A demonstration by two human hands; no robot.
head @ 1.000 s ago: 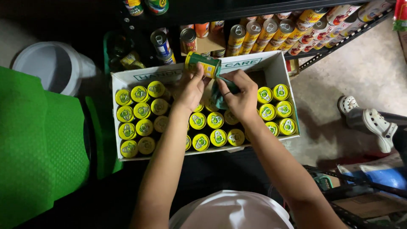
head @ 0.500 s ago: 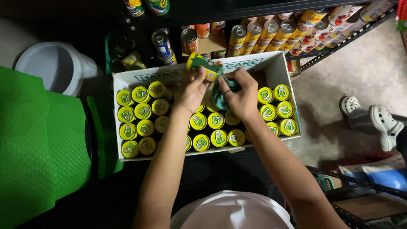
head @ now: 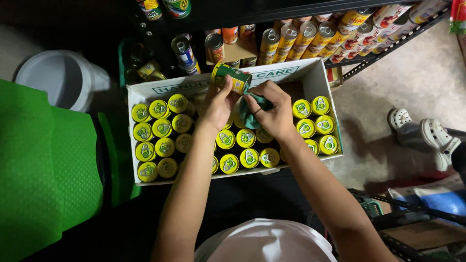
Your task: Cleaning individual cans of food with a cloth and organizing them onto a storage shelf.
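We see the left hand (head: 218, 104) closed around a green and yellow can (head: 232, 77), which lies tilted on its side just above the far edge of the white cardboard box (head: 310, 73). The right hand (head: 272, 109) is bunched around a dark green cloth (head: 252, 114) and presses it against the can's lower end. Below both hands the box holds rows of upright cans with yellow lids (head: 160, 128), packed on the left, along the near side and on the right. Beyond the box we find a dark metal shelf (head: 388, 51) lined with more tins, a white bucket (head: 60, 77) at the far left, a green mat (head: 39, 170) beside it, and another person's white clogs (head: 437, 138) on the concrete floor at the right
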